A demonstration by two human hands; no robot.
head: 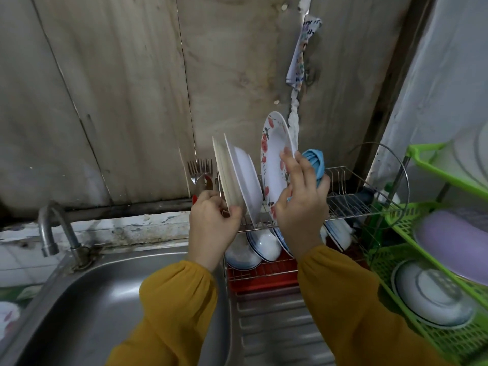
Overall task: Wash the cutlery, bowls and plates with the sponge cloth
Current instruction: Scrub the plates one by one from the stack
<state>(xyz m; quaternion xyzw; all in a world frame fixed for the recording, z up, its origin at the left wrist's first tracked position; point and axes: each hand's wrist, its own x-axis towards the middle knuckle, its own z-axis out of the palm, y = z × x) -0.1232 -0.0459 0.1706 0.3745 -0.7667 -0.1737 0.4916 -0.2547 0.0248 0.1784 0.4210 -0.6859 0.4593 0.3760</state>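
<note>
My right hand (pixel 298 199) grips a white plate with red flowers (pixel 274 154), held on edge over the wire dish rack (pixel 351 199). A blue sponge cloth (pixel 315 162) is bunched under the same hand's fingers, behind the plate. My left hand (pixel 214 223) pinches the lower rim of the white plates (pixel 237 178) that stand upright in the rack's left end. Forks and spoons (pixel 202 173) stand at the rack's far left. Blue-rimmed bowls (pixel 258 247) lean on the rack's lower tier over a red tray (pixel 264 276).
A steel sink (pixel 92 299) with a tap (pixel 50 228) lies at the left, its ribbed drainboard (pixel 274 326) below the rack. A green plastic shelf (pixel 435 286) at the right holds plates and a purple lid. A patterned cloth (pixel 303 48) hangs on the wall.
</note>
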